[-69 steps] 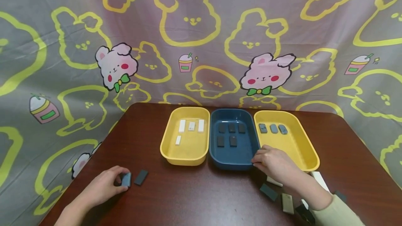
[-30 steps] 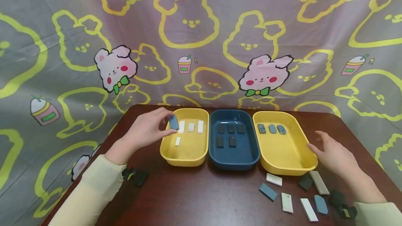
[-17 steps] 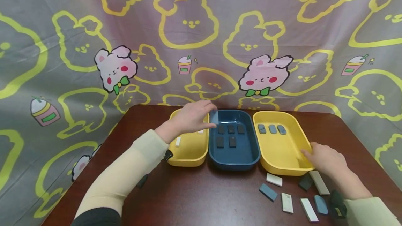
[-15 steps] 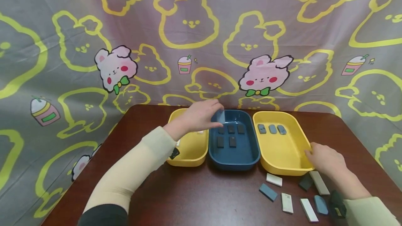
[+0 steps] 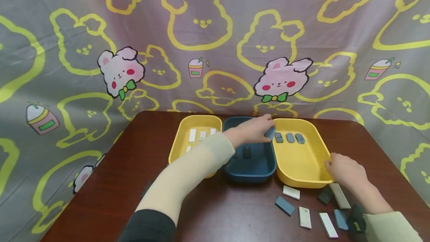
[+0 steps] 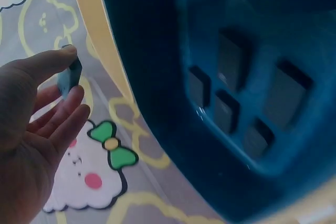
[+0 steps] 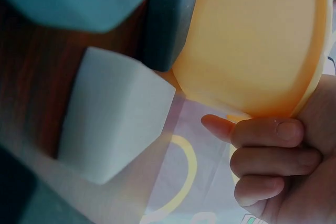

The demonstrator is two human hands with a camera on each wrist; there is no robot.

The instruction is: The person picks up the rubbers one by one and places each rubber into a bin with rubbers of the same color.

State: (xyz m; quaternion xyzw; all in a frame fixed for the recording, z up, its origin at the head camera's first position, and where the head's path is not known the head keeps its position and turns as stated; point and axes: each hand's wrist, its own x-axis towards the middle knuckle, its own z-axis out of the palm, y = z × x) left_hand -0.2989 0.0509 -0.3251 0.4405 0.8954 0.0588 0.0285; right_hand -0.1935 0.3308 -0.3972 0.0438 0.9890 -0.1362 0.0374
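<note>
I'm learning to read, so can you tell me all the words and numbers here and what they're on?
No words or numbers can be read here.
Pale block on the table: tiny marks, too small to read.
Leftmost grey-blue block in the right-hand yellow tray: markings, too small to read.
Block in the left hand: none seen.
Patterned cloth: bunny and cup drawings, no letters I can read.

three trays (image 5: 302, 161) abreast on table (image 5: 104, 201)

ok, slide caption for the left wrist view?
Left hand pinches a blue-grey block; five dark blocks lie in the blue tray.
</note>
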